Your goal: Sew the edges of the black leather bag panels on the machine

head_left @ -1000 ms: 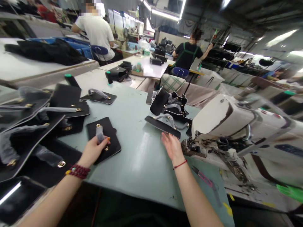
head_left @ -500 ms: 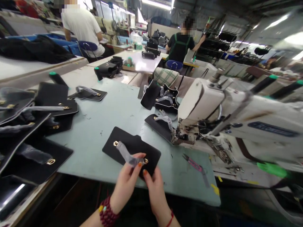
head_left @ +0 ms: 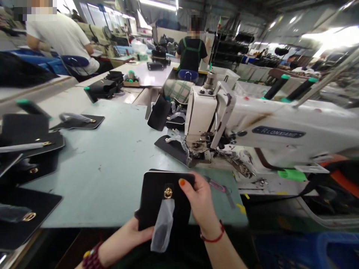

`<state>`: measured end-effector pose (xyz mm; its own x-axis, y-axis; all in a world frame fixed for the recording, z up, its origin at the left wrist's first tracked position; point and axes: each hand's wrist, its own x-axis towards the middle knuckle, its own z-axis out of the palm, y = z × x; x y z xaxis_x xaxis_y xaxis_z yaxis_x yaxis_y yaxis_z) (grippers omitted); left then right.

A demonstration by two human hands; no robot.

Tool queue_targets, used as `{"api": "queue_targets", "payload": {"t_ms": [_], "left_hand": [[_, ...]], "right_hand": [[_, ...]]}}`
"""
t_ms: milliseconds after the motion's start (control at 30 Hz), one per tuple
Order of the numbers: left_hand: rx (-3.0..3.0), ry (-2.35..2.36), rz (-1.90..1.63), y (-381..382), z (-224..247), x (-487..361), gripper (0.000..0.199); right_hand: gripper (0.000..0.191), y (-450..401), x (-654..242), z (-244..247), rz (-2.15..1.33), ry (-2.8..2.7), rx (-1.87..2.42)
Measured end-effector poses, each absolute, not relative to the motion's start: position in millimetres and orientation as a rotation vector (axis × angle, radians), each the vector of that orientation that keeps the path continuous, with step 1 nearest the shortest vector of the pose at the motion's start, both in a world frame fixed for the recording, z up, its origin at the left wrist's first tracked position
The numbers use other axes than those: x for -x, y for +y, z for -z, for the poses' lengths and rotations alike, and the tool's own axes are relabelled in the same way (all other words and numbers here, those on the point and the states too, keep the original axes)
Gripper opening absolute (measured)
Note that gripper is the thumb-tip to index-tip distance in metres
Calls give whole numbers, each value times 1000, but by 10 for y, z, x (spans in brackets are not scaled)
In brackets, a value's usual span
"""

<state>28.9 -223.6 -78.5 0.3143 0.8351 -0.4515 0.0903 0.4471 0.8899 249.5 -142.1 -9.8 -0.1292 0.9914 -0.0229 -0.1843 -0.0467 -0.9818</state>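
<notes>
A black bag panel (head_left: 153, 190) is held up over the front edge of the table, turned with its short side away from me. A gold buckle (head_left: 168, 192) sits on it, and a handle in clear plastic wrap (head_left: 162, 226) hangs from the buckle toward me. My left hand (head_left: 137, 235) is closed on the panel's lower left edge, its thumb beside the handle. My right hand (head_left: 200, 196) grips the upper right corner, thumb on top and fingers behind. Pink thread snips (head_left: 217, 185) lie just beyond my right hand, partly covered by it.
A white sewing machine (head_left: 244, 116) stands at the right, with another black panel (head_left: 171, 147) by its needle area. More black panels with wrapped handles (head_left: 30, 209) are piled at the left of the pale green table (head_left: 112, 157). Two people sit at benches behind.
The panel has been turned upright and drawn toward me. My right hand has gone from its near edge to the far right corner, my left hand to its left edge. The view has swung right.
</notes>
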Motion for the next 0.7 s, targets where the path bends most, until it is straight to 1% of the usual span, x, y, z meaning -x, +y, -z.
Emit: {"api": "queue_targets", "payload": {"t_ms": [67,133,200,267,433,600,700], "left_hand": [[-918,1208,-720,-2238,841,-474,54],[-800,1305,-903,-2162,826,-563,58],[-614,1336,-1043,-1976,751,-577,62],[-472,1308,-1109,-1719,646,-562,62],[-484,1270,-1093,-1198,443,-579,52],[-451,1304,-1063,-1005,384,-635,45],[-421,1305,-1047,-935,385,-646,44]], "right_hand": [[37,-1431,-2490,125,-1428,-1087,1021],[40,-1476,-2547,205,-1491,-1117,1013],[40,-1551,-2615,310,-1556,-1217,1047],[36,-1626,-2651,402,-1582,-1314,1133],[36,-1639,-2605,434,-1537,-1268,1230],[29,-1483,-2584,333,-1507,-1227,1181],[33,-1423,-2589,324,-1540,-1178,1169]]}}
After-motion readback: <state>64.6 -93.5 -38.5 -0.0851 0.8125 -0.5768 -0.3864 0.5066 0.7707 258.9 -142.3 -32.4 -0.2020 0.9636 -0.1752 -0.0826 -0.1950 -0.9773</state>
